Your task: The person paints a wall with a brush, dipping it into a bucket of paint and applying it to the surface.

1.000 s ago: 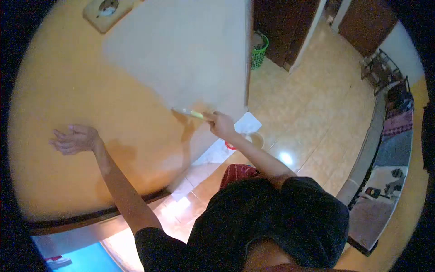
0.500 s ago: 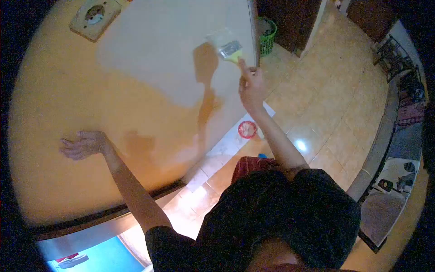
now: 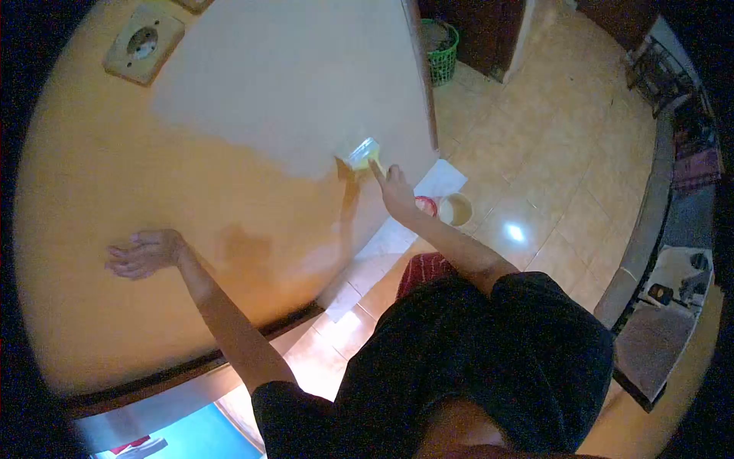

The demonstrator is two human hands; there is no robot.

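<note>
My right hand (image 3: 397, 191) grips a wide paintbrush (image 3: 364, 154) with a yellow-green handle, its index finger stretched along it. The brush head is at the lower edge of a whitish painted patch (image 3: 283, 84) on the orange wall (image 3: 206, 183), and its shadow falls just to the left. On the left, my left hand (image 3: 145, 254) is held against the bare orange part of the wall, fingers extended and a little bent, with nothing in it. Partly hidden behind my right forearm is a red-rimmed tub (image 3: 427, 205).
A cream bucket (image 3: 456, 209) stands beside the tub. White paper (image 3: 443, 176) lies along the wall's foot on the tiled floor (image 3: 566, 176). A wall socket (image 3: 143, 46) sits at upper left. Beyond the wall's edge stands a green basket (image 3: 442, 65); a long grey bench (image 3: 638, 229) runs along the right.
My right hand has brought the paintbrush down the wall and slightly left, from within the whitish patch to its lower edge. The cream bucket has come into sight. My left hand stays about where it was.
</note>
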